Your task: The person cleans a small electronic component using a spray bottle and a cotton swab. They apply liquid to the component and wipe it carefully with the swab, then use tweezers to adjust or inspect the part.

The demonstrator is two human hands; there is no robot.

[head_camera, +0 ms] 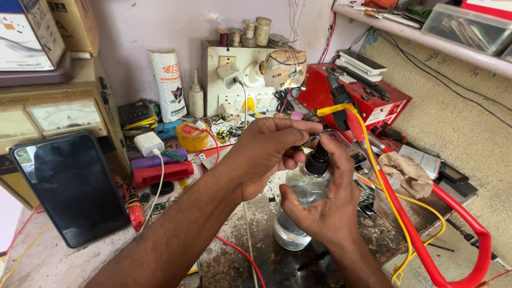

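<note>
While gripped around its rounded shoulder by the right hand [320,205], stands upright near the middle of the scorched, grimy workbench [266,261]: a clear plastic bottle [296,213] with a black cap [318,160], smooth and see-through, its base on the dark stained patch. Right fingers curled shut about the bottle, thumb beside the cap. Left hand [261,152] bunched just above the cap, fingertips pressed together on something small and thin, too hidden to name. Little open room: hemmed on the right by a thick red cable [453,261] and a yellow wire [373,160], both curving past the bench edge; just behind the bottle, a small metal part. Leaning at the left edge, well apart, a glossy black tablet [72,186]. Further back, a red plastic case [162,173], a white charger [148,143], a yellow tub [192,137], a white socket board [242,80] against the wall, and a boxy red station [362,98]. Near the right edge, a crumpled brown rag [410,173], soft and creased.
</note>
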